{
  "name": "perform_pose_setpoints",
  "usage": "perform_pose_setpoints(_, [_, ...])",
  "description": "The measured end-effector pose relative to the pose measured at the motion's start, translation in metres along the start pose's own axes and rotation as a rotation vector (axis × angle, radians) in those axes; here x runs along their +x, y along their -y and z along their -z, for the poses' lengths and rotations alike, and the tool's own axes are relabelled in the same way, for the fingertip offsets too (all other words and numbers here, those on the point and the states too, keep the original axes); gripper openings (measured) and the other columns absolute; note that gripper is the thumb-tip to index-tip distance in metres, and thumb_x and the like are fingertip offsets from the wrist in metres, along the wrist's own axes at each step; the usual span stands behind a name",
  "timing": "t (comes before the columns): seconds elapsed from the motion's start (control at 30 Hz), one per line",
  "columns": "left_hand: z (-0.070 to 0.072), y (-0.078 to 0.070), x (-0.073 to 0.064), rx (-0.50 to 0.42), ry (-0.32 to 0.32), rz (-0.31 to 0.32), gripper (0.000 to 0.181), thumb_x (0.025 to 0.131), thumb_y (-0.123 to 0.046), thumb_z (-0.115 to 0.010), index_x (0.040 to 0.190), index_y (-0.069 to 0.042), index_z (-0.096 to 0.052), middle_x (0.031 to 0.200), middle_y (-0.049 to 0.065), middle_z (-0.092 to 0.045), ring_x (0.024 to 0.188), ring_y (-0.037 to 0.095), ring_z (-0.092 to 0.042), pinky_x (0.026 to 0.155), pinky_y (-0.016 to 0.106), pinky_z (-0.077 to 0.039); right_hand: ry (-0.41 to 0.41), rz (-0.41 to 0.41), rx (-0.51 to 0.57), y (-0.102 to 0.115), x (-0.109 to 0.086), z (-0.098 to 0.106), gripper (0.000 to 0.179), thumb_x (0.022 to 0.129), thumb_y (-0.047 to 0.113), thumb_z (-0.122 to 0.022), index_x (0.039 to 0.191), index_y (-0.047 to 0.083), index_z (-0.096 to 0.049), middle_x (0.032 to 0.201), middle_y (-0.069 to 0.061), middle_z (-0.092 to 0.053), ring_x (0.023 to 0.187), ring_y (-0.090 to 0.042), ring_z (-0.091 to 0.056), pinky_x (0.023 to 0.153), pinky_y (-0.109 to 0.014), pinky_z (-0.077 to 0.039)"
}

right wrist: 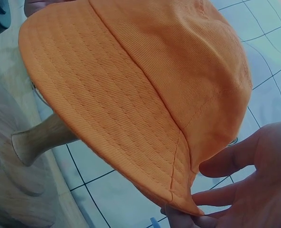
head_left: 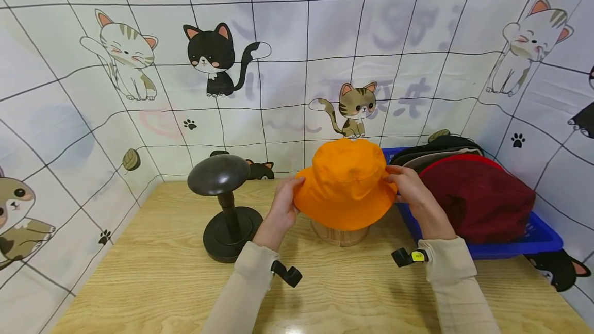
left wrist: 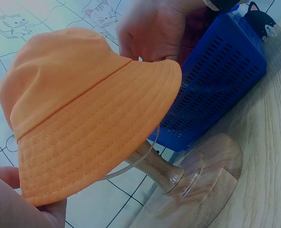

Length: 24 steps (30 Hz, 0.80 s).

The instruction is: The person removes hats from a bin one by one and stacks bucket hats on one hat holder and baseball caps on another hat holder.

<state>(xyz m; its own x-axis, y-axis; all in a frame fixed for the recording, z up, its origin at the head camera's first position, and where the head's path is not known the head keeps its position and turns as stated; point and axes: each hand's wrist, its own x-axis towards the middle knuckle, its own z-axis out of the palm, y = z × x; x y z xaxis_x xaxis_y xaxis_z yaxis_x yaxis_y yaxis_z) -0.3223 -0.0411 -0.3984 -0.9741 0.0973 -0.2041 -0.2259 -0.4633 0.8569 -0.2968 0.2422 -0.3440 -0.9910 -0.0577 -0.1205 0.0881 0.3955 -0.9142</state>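
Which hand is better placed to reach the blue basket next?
Probably the right hand: it holds the orange bucket hat on the side nearest the blue basket. The left hand is nearer the black hat stand.

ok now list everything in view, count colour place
Round-based wooden stand: 1, tan, centre, top hidden
Orange fabric bucket hat: 1, orange, over that stand
Thin whitish loop: 1, whitish, below hat
Mushroom-shaped dark stand: 1, black, left of hat
Rectangular blue plastic basket: 1, blue, right of hat
Fabric headwear: several, dark red, black, grey, in basket
Wood-grain table: 1, light brown, underneath
Cat-print wall covering: 3 sides, white, around table
Cream sleeves: 2, cream, forearms
Black wrist cameras: 2, black, wrists
Left grip: 1, bare, pinching hat brim, left
Right grip: 1, bare, pinching hat brim, right
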Motion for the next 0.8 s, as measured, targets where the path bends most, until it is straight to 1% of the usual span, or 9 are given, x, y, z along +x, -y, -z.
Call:
perform_pose_setpoints(0.17, [0.0006, 0.0024, 0.0013, -0.009, -0.005, 0.005, 0.027, 0.103, -0.024, -0.061, 0.125, -0.009, -0.06, 0.122, 0.003, -0.062, 0.105, 0.018, -0.062, 0.089, 0.033, -0.053, 0.007, -0.009, -0.009, -0.002, 0.0012, -0.0012, 0.06, 0.108, 0.013, -0.033, 0.163, -0.003, -0.016, 0.169, -0.027, -0.019, 0.15, -0.046, -0.032, 0.113, -0.056, -0.045])
perform_pose_setpoints(0.23, [0.0009, 0.0029, 0.0012, -0.011, -0.003, 0.01, 0.03, 0.103, -0.024, -0.06, 0.129, -0.009, -0.059, 0.126, 0.003, -0.061, 0.108, 0.018, -0.061, 0.093, 0.034, -0.052, 0.013, -0.014, -0.02, -0.0026, 0.0017, -0.0015, 0.06, 0.108, 0.014, -0.033, 0.163, -0.004, -0.016, 0.168, -0.028, -0.019, 0.15, -0.047, -0.032, 0.114, -0.058, -0.044])
perform_pose_setpoints(0.3, [0.0014, 0.0034, 0.001, -0.015, 0.0, 0.017, 0.034, 0.104, -0.025, -0.06, 0.134, -0.01, -0.057, 0.13, 0.004, -0.059, 0.111, 0.019, -0.06, 0.096, 0.036, -0.05, 0.017, -0.02, -0.04, -0.0032, 0.0023, -0.0017, 0.06, 0.108, 0.015, -0.033, 0.163, -0.004, -0.016, 0.168, -0.028, -0.02, 0.148, -0.048, -0.034, 0.112, -0.058, -0.045])
perform_pose_setpoints(0.4, [0.002, 0.0046, 0.0018, -0.024, -0.002, 0.03, 0.037, 0.104, -0.025, -0.06, 0.138, -0.009, -0.056, 0.132, 0.005, -0.059, 0.113, 0.02, -0.059, 0.098, 0.036, -0.049, 0.012, -0.022, -0.075, -0.0041, 0.0023, -0.0013, 0.06, 0.108, 0.016, -0.033, 0.162, -0.004, -0.018, 0.166, -0.029, -0.025, 0.141, -0.045, -0.041, 0.101, -0.047, -0.053])
perform_pose_setpoints(0.53, [0.0022, 0.006, 0.0035, -0.018, -0.019, 0.042, 0.032, 0.104, -0.026, -0.06, 0.131, -0.01, -0.06, 0.126, 0.004, -0.061, 0.107, 0.019, -0.061, 0.093, 0.035, -0.051, 0.013, -0.011, -0.124, -0.0054, 0.0019, -0.0008, 0.06, 0.107, 0.016, -0.035, 0.161, -0.006, -0.021, 0.159, -0.03, -0.035, 0.123, -0.037, -0.052, 0.081, -0.031, -0.055])
perform_pose_setpoints(0.6, [0.0023, 0.0069, 0.0043, -0.009, -0.024, 0.042, 0.029, 0.104, -0.026, -0.06, 0.128, -0.01, -0.061, 0.123, 0.004, -0.061, 0.104, 0.019, -0.061, 0.09, 0.034, -0.051, 0.02, 0.0, -0.146, -0.0064, 0.0022, -0.0009, 0.06, 0.106, 0.015, -0.036, 0.16, -0.007, -0.024, 0.154, -0.03, -0.04, 0.116, -0.034, -0.055, 0.076, -0.029, -0.055])
perform_pose_setpoints(0.67, [0.0024, 0.0073, 0.0042, -0.008, -0.028, 0.047, 0.028, 0.104, -0.026, -0.061, 0.127, -0.01, -0.062, 0.121, 0.003, -0.062, 0.103, 0.018, -0.061, 0.089, 0.033, -0.051, 0.03, 0.007, -0.176, -0.0073, 0.0027, -0.0014, 0.059, 0.105, 0.014, -0.037, 0.159, -0.007, -0.027, 0.15, -0.03, -0.044, 0.112, -0.032, -0.058, 0.075, -0.029, -0.056])
perform_pose_setpoints(0.73, [0.0027, 0.008, 0.0047, -0.007, -0.027, 0.047, 0.028, 0.104, -0.026, -0.06, 0.127, -0.01, -0.063, 0.121, 0.002, -0.062, 0.103, 0.018, -0.061, 0.09, 0.033, -0.051, 0.036, 0.013, -0.197, -0.0083, 0.0033, -0.0019, 0.058, 0.104, 0.013, -0.038, 0.158, -0.007, -0.029, 0.144, -0.03, -0.048, 0.103, -0.03, -0.061, 0.071, -0.031, -0.056])
perform_pose_setpoints(0.8, [0.0026, 0.0086, 0.0047, -0.01, -0.027, 0.045, 0.029, 0.104, -0.026, -0.06, 0.127, -0.009, -0.063, 0.121, 0.002, -0.062, 0.104, 0.017, -0.061, 0.093, 0.034, -0.05, 0.041, 0.022, -0.216, -0.0094, 0.003, -0.0025, 0.056, 0.102, 0.01, -0.037, 0.155, -0.008, -0.035, 0.134, -0.028, -0.053, 0.091, -0.027, -0.062, 0.066, -0.031, -0.055])
